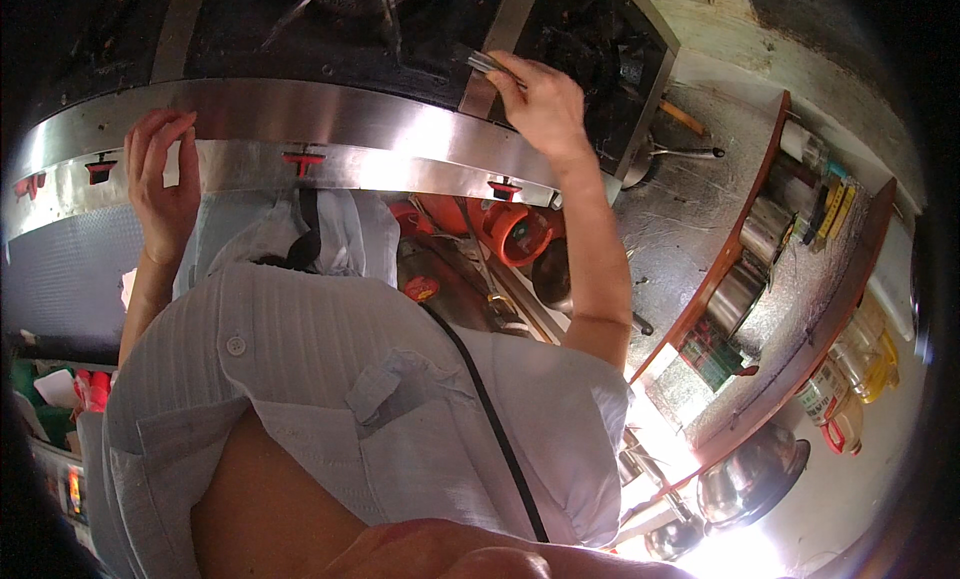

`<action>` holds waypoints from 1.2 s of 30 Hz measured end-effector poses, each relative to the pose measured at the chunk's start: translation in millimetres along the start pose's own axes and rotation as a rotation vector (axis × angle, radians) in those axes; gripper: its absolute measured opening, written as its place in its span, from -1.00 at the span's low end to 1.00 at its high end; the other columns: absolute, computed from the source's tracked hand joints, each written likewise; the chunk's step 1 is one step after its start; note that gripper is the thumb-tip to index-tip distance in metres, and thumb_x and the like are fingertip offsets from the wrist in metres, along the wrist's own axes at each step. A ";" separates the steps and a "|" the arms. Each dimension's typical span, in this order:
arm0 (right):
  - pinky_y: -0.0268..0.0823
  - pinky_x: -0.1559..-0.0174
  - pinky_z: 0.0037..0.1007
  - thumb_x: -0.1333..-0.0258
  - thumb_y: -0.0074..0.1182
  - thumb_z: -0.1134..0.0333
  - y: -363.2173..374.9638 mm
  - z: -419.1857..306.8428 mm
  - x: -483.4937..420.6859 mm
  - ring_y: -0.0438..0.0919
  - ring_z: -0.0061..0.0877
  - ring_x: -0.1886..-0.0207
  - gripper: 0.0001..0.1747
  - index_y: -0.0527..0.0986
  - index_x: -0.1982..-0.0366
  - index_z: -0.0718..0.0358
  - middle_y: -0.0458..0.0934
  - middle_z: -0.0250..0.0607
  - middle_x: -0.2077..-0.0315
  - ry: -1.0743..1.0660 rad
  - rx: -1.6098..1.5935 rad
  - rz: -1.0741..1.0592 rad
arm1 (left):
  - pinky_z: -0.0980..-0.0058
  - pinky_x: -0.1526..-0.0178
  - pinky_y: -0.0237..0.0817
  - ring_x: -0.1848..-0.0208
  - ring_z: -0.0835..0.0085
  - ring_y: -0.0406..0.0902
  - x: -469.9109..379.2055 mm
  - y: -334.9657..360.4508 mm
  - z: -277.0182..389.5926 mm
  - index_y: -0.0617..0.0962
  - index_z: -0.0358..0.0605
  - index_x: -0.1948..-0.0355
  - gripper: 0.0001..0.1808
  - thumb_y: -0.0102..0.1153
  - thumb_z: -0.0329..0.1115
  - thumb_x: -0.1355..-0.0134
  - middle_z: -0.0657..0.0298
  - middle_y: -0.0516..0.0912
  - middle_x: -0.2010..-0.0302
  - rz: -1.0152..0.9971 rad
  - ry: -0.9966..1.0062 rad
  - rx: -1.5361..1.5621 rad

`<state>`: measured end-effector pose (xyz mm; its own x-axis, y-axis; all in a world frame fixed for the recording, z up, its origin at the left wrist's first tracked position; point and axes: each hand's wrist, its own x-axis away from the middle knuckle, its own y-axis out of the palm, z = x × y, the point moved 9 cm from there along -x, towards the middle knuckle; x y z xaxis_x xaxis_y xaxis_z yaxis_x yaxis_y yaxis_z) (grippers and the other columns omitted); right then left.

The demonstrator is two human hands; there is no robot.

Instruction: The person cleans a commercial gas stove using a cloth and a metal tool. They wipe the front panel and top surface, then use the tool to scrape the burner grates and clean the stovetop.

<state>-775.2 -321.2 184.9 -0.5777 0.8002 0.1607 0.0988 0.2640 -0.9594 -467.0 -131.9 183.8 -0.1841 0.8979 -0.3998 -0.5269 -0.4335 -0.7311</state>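
Note:
My right hand [546, 106] is over the right part of a black-topped gas stove [420, 23], its thumb and fingers closed on a small grey metal object [489, 62]. Most of that object is hidden in the grip, so its exact kind cannot be told. My left hand [161, 147] is at the stove's stainless steel front rim [292, 113], with fingers loosely bent and nothing visible in them. Below the rim are red and black control knobs [302, 161], one of them just left of my left hand.
Under the stove are orange plastic items [517, 234] and wooden strips [529, 301]. To the right, a pan handle [686, 152] sticks out beside the stove. A wooden-edged shelf holds steel pots [735, 297]. Plastic bottles [832, 399] and a steel bowl [754, 478] are farther right.

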 end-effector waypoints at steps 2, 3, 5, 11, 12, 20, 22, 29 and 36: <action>0.42 0.35 -0.41 -0.06 0.11 0.18 -0.5 3.0 0.5 0.61 -0.34 0.39 -0.72 0.57 0.16 0.07 0.61 -0.12 0.35 -0.036 -0.003 -0.051 | 0.32 -0.01 0.28 0.02 0.23 0.46 1.6 -1.8 -0.3 0.57 -0.19 0.21 -0.78 0.11 -0.59 -0.09 0.16 0.56 0.14 0.002 0.015 -0.002; 0.42 0.35 -0.40 -0.06 0.11 0.18 0.5 4.4 1.3 0.61 -0.34 0.39 -0.71 0.57 0.16 0.07 0.61 -0.12 0.35 -0.047 -0.003 -0.074 | 0.33 -0.01 0.28 0.03 0.24 0.46 0.7 -2.0 1.2 0.57 -0.17 0.21 -0.77 0.12 -0.60 -0.08 0.17 0.56 0.14 0.013 0.031 0.001; 0.43 0.34 -0.36 -0.06 0.09 0.14 13.3 6.9 2.3 0.60 -0.32 0.40 -0.70 0.56 0.15 0.04 0.61 -0.14 0.40 -0.024 -0.094 -0.067 | 0.35 0.00 0.28 0.04 0.27 0.46 -0.6 -3.1 5.4 0.58 -0.14 0.23 -0.77 0.14 -0.60 -0.05 0.20 0.56 0.16 0.030 0.067 0.008; 0.41 0.44 -0.20 -0.11 -0.02 0.08 18.6 -25.8 5.6 0.58 -0.20 0.49 -0.72 0.52 0.21 0.03 0.57 -0.10 0.57 -0.066 -0.051 0.072 | 0.36 -0.03 0.25 0.02 0.29 0.45 8.6 -2.1 -1.0 0.58 -0.12 0.22 -0.79 0.13 -0.56 -0.10 0.21 0.56 0.13 0.003 0.028 -0.058; 0.41 0.46 -0.20 -0.11 -0.03 0.10 16.8 -25.9 12.3 0.58 -0.20 0.50 -0.73 0.51 0.21 0.05 0.56 -0.10 0.58 -0.044 -0.040 0.100 | 0.34 -0.02 0.26 0.03 0.28 0.46 6.5 1.1 -1.0 0.58 -0.13 0.22 -0.79 0.13 -0.55 -0.10 0.21 0.56 0.13 0.001 0.041 -0.042; 0.40 0.54 -0.24 -0.04 0.02 0.20 16.5 -52.8 34.2 0.56 -0.22 0.55 -0.74 0.49 0.23 0.16 0.55 -0.07 0.54 0.159 0.095 0.238 | 0.33 0.09 0.32 0.11 0.24 0.50 -2.0 5.7 14.6 0.58 -0.19 0.24 -0.82 0.12 -0.58 -0.10 0.17 0.57 0.19 -0.001 0.100 -0.048; 0.40 0.53 -0.23 -0.07 0.00 0.17 18.9 -48.3 37.6 0.56 -0.20 0.55 -0.74 0.50 0.24 0.14 0.56 -0.09 0.54 0.175 0.096 0.237 | 0.33 0.11 0.32 0.12 0.24 0.50 -5.4 5.8 21.0 0.57 -0.20 0.25 -0.83 0.11 -0.59 -0.11 0.17 0.57 0.20 -0.009 0.098 -0.039; 0.42 0.45 -0.25 -0.13 -0.05 0.06 8.7 -3.0 25.5 0.57 -0.24 0.53 -0.72 0.57 0.36 0.03 0.58 -0.16 0.59 0.250 0.077 0.047 | 0.32 0.10 0.30 0.15 0.22 0.49 -6.6 0.1 22.5 0.57 -0.19 0.26 -0.81 0.13 -0.60 -0.07 0.15 0.55 0.23 -0.011 0.099 -0.052; 0.42 0.43 -0.33 -0.11 -0.01 0.03 14.2 -22.5 -1.7 0.57 -0.33 0.50 -0.70 0.60 0.35 0.03 0.59 -0.26 0.57 0.043 0.031 0.045 | 0.33 0.10 0.29 0.13 0.22 0.47 -5.8 -1.0 26.4 0.57 -0.16 0.24 -0.77 0.13 -0.61 -0.05 0.17 0.53 0.20 -0.005 0.076 -0.034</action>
<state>-754.7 -306.7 176.3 -0.5382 0.8332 0.1267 0.0980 0.2112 -0.9725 -487.3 -134.6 201.5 -0.1174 0.8924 -0.4358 -0.4993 -0.4324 -0.7508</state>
